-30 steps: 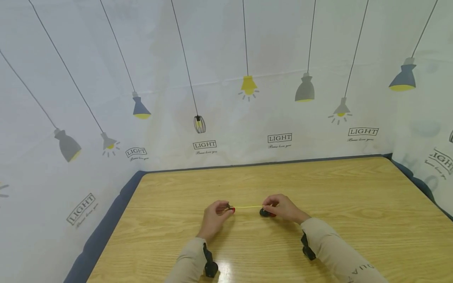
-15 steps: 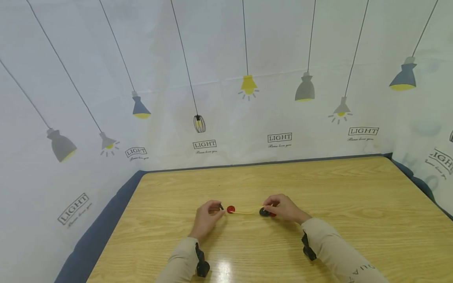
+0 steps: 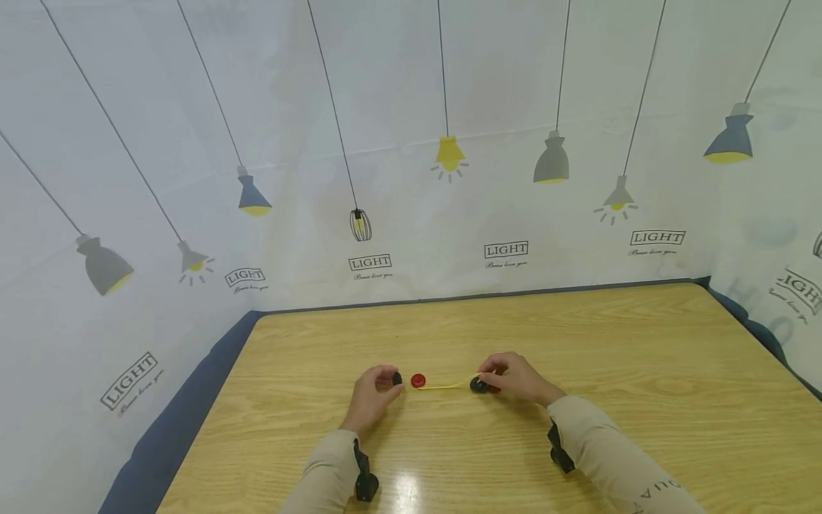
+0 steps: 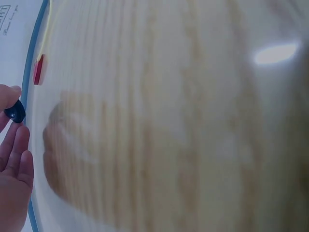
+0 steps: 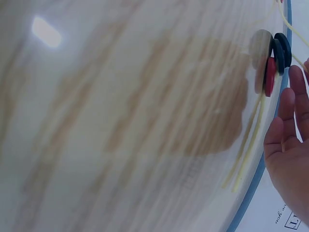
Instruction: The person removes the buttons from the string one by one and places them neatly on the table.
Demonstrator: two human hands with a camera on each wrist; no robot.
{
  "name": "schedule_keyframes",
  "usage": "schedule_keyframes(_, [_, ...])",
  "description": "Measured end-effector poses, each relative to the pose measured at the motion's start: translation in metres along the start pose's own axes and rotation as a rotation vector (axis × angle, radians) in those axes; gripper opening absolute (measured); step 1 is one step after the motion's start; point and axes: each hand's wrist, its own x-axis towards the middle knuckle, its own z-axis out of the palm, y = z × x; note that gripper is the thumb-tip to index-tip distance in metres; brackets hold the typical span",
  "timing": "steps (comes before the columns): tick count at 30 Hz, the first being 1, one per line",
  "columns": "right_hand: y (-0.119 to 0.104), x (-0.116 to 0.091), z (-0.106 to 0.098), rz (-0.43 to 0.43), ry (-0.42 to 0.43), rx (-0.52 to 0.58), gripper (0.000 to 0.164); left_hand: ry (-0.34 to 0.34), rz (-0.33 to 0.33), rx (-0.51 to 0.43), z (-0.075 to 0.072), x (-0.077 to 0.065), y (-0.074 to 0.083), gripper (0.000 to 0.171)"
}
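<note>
My left hand (image 3: 371,397) pinches a round black button (image 4: 17,112) between thumb and fingertips, just left of a red button (image 3: 418,380). The red button lies on the table with one end of a yellow string (image 3: 443,387) at it. That string runs slackly to my right hand (image 3: 510,377), whose thumb and fingers pinch it. Two black buttons (image 5: 286,48) and another red button (image 5: 270,77) sit close together by the right fingertips. From this group the string's tail (image 5: 248,150) trails along the table. In the head view, the right fingers partly hide the second red button.
The glossy wooden table (image 3: 437,457) has a dark blue edging. White walls (image 3: 411,171) with printed lamps enclose it at the back and sides. Both wrists carry black camera mounts (image 3: 367,480).
My left hand has moved left with the black button, away from the string. The first red button now lies on the table, and the taut string has gone slack. The right hand has stayed in place.
</note>
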Motion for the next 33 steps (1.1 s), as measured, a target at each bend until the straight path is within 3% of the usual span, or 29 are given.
schedule_keyframes(12, [0.0044, 0.0006, 0.0009, 0.014, -0.007, 0.035, 0.013, -0.002, -0.039, 0.067, 0.0024, 0.0024, -0.0015, 0.028])
schedule_keyframes(25, [0.0032, 0.0014, 0.0022, 0.024, -0.013, 0.026, 0.012, -0.035, -0.007, 0.096, 0.0040, 0.0044, 0.0004, 0.029])
schedule_keyframes(33, [0.0034, 0.0019, 0.0039, 0.020, -0.020, 0.051, 0.012, -0.046, -0.031, 0.110, 0.0064, 0.0067, -0.0016, 0.028])
